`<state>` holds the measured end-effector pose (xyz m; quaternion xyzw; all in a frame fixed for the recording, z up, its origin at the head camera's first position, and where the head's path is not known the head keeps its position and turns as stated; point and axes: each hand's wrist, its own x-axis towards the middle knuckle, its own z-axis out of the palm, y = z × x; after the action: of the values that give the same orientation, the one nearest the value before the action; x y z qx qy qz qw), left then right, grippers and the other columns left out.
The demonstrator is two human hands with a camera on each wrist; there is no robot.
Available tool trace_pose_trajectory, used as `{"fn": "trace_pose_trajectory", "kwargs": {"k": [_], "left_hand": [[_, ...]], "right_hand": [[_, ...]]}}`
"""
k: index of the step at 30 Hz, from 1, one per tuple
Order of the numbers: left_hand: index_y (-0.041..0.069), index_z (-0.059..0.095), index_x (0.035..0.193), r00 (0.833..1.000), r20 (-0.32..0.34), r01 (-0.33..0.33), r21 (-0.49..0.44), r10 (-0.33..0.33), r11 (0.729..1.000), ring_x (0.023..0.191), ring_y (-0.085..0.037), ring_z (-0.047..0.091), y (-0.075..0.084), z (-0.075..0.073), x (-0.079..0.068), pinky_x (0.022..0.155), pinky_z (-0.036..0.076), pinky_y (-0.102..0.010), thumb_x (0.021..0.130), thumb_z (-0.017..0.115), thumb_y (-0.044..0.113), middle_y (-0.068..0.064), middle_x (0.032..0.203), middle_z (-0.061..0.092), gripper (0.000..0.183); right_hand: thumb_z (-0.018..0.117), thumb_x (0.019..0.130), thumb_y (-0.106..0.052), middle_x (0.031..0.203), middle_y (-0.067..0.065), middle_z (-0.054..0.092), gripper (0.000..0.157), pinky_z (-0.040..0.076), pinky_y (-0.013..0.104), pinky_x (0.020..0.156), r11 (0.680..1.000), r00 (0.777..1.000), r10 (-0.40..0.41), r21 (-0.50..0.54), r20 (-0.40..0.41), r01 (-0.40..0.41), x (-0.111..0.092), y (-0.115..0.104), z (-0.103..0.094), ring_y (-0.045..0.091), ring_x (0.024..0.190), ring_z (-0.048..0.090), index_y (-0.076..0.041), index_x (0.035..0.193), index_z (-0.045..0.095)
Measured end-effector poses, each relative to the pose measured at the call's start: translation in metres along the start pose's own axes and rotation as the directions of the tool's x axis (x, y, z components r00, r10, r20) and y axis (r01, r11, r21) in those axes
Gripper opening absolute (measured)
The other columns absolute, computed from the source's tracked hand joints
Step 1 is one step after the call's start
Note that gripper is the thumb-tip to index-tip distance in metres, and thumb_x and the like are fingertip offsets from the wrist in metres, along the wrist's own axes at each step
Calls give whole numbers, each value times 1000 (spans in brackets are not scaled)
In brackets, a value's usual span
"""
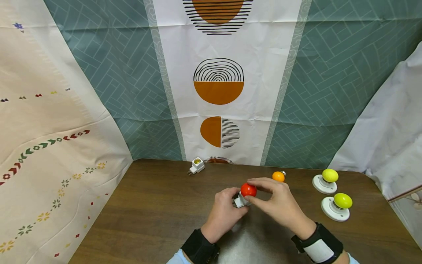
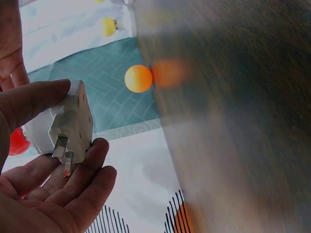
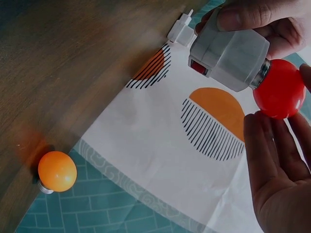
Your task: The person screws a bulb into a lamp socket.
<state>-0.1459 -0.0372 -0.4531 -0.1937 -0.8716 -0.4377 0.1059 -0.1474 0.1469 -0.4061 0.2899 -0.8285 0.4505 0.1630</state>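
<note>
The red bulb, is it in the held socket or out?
In, at least partly: the metal base of the red bulb sits in the white socket, some metal showing. Whether fully screwed in, I cannot tell.

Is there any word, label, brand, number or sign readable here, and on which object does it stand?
No text can be read in any view.
White socket adapter: any mark on its red switch is too small to read.
Red bulb: no lettering visible.
Hanging cloth: printed shapes, no letters.

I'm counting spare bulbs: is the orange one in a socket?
No, the orange bulb lies on the table with its metal base bare.
</note>
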Motion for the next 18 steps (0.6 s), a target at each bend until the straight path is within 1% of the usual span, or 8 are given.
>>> {"fn": "trace_pose_trajectory", "kwargs": {"k": [4,7,8,13,15,18], "left_hand": [[17,64,102,1000,-5,-9,2,9,1000,80,-3,55,-1,0,1,68,43,-18,71,77,21,10,92,59,34],[17,64,102,1000,-2,-6,-2,6,1000,80,-3,55,-1,0,1,68,44,-18,72,77,22,9,92,60,33],[17,64,102,1000,-1,-5,-5,5,1000,80,-3,55,-1,0,1,67,44,-18,72,77,22,9,92,60,33],[16,63,102,1000,7,6,-13,-6,1000,78,-4,54,-2,0,1,65,44,-18,73,77,22,10,92,59,33],[16,63,102,1000,10,11,-14,-11,1000,78,-4,54,-2,0,1,65,44,-19,72,77,21,10,92,59,33],[16,64,103,1000,9,13,-11,-13,1000,79,-3,55,-1,0,1,66,44,-18,71,77,21,10,92,59,35]], "right_hand": [[77,74,-34,116,-10,59,43,47,28,80,1000,1000,24,-14,6,-24,1,-2,-1,8,103,56,-24,115,64],[77,74,-33,124,-13,54,49,44,28,85,999,998,42,7,43,-42,1,-3,-2,8,110,52,-29,120,60],[77,75,-32,126,-13,52,50,44,29,86,999,998,36,8,60,-37,2,-3,-2,8,111,51,-29,122,59],[76,76,-18,133,-12,47,57,41,33,90,1000,990,0,-21,139,3,1,-1,-3,10,116,48,-27,128,54],[75,75,-12,133,-12,47,59,41,34,91,999,988,-4,-33,154,9,0,0,-3,10,117,47,-26,129,54],[73,76,-7,132,-12,48,59,42,33,90,1000,988,-7,-29,151,11,0,1,-3,10,116,48,-25,129,55]]}}
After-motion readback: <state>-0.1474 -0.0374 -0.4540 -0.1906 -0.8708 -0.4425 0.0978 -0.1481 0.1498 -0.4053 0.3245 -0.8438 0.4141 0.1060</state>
